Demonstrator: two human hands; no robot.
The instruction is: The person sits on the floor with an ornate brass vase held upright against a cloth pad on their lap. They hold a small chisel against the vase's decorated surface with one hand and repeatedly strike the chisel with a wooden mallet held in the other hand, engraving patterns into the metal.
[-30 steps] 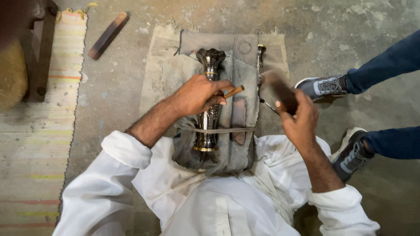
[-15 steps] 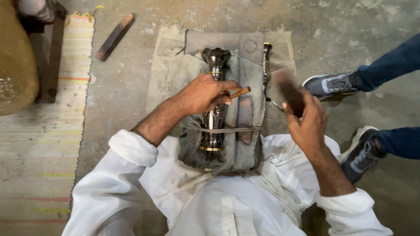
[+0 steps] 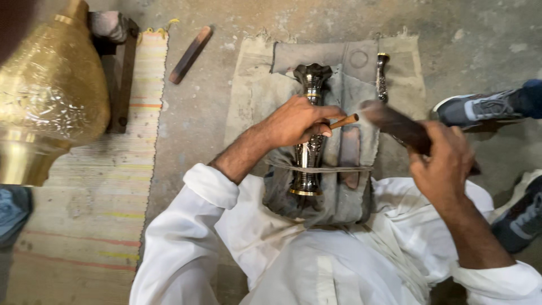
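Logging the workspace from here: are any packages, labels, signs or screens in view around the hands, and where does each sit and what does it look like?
None in view: no package, label, sign or screen. Around the left hand and right hand are only a dark metal vase on grey cloth, a wooden mallet and a brass vase.

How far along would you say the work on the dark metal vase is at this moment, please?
Done: the dark vase lies on grey cloth, held down by a cord. In hand: the left hand presses a thin punch at the vase, while the right hand holds a dark wooden striker raised, blurred. Left: how much of the surface is already worked cannot be told from here.
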